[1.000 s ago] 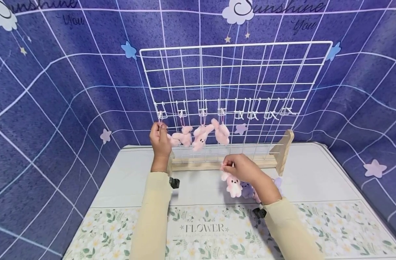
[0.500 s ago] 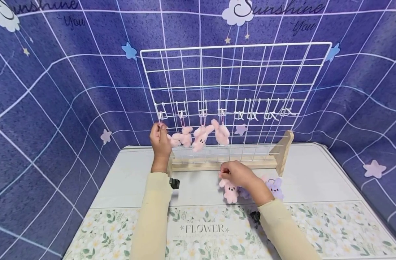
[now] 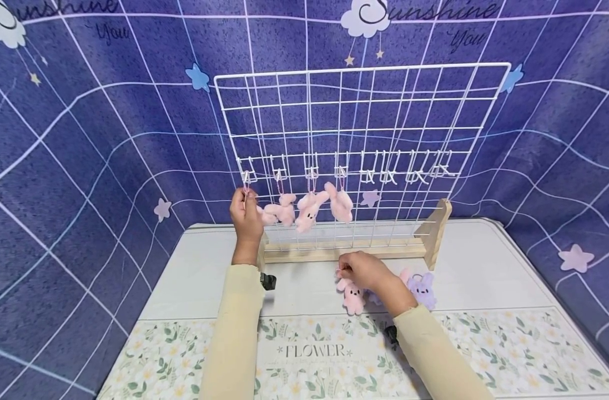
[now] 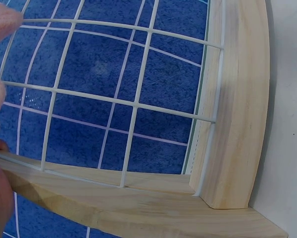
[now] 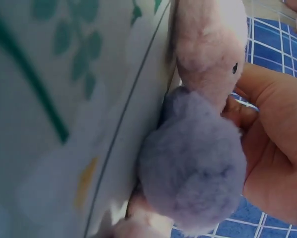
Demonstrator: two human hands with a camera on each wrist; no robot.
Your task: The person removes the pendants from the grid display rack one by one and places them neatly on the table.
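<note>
At the leftmost hook of the white wire grid point(image 3: 369, 101), my left hand point(image 3: 247, 219) has its fingers curled round the pink bead chain of a plush bunny keychain point(image 3: 267, 216). That bunny is partly behind the hand. My right hand point(image 3: 369, 272) pinches the top of another pink bunny keychain point(image 3: 354, 299) low over the white table, in front of the wooden base point(image 3: 304, 255). In the right wrist view, a purple plush bunny point(image 5: 193, 158) lies close below the pink bunny point(image 5: 208, 54), beside the right hand point(image 5: 277, 139).
Several pink bunnies, such as a bunny point(image 3: 309, 212) in the row, hang from the left hooks. White hooks point(image 3: 416, 172) without bunnies follow on the right. Another purple bunny point(image 3: 422, 290) rests beside the right wrist. A flower-print strip point(image 3: 314, 350) covers the table's front.
My right hand has moved slightly down and to the left with the pink bunny. More of the purple bunny beside that wrist now shows. The left hand has stayed in place.
</note>
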